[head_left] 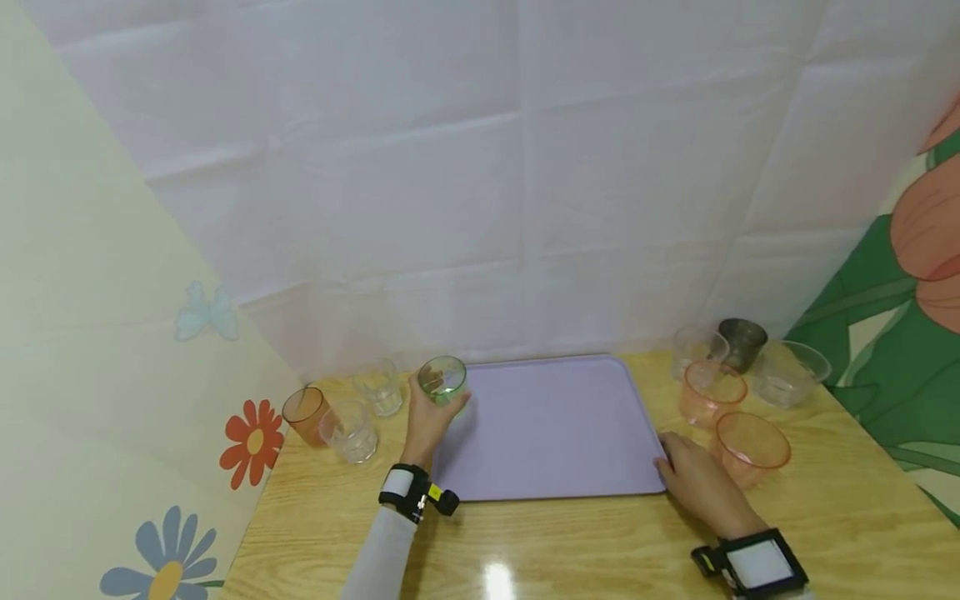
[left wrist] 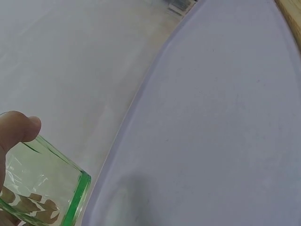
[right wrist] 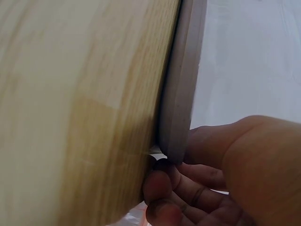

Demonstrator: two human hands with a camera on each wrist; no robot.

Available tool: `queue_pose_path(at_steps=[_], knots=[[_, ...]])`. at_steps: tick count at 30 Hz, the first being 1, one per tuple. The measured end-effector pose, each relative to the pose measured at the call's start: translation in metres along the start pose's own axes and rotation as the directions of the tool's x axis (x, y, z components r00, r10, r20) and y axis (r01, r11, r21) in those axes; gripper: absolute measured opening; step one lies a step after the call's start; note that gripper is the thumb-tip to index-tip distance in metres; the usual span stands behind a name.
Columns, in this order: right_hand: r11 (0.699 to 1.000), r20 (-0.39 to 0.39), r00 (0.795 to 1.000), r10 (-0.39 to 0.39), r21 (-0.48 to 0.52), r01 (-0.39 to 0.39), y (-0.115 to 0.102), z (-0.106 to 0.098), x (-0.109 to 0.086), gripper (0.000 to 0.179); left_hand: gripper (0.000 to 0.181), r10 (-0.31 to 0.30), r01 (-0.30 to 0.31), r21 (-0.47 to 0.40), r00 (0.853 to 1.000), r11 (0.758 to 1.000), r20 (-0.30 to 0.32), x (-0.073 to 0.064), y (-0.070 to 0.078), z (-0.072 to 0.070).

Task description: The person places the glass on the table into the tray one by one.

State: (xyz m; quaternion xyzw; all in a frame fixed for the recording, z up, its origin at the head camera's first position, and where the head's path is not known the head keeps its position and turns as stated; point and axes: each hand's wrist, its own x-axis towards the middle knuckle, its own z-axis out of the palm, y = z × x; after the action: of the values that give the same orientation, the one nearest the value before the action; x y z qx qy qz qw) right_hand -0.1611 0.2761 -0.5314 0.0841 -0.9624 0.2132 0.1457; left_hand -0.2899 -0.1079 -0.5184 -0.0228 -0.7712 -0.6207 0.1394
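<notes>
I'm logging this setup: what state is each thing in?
Green glass: held by left hand, mouth up.
Purple tray: face up, edge gripped by right hand.
Orange glass: upright.
Front clear glass: upright.
Rear clear glass: upright.
Front orange bowl: upright.
Rear orange bowl: upright.
Left clear container: upright.
Right clear container: upright.
Dark cup: upright.

tray on table | cloth behind tray | tumblers left | bowls right
</notes>
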Motion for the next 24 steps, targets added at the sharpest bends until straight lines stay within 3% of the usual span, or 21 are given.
queue_pose_path(at_steps=[9, 24], knots=[[1.000, -0.004, 1.000, 0.016, 0.005, -0.016, 0.000, 0.000, -0.001, 0.028, 0.087, 0.042, -0.042, 0.026, 0.999, 0.999, 0.008, 0.002, -0.002, 0.006], [1.000, -0.014, 1.000, -0.005, -0.001, 0.005, 0.002, 0.002, 0.000, 0.028, 0.086, 0.035, -0.036, 0.031, 0.999, 0.999, 0.018, 0.010, -0.009, 0.019]])
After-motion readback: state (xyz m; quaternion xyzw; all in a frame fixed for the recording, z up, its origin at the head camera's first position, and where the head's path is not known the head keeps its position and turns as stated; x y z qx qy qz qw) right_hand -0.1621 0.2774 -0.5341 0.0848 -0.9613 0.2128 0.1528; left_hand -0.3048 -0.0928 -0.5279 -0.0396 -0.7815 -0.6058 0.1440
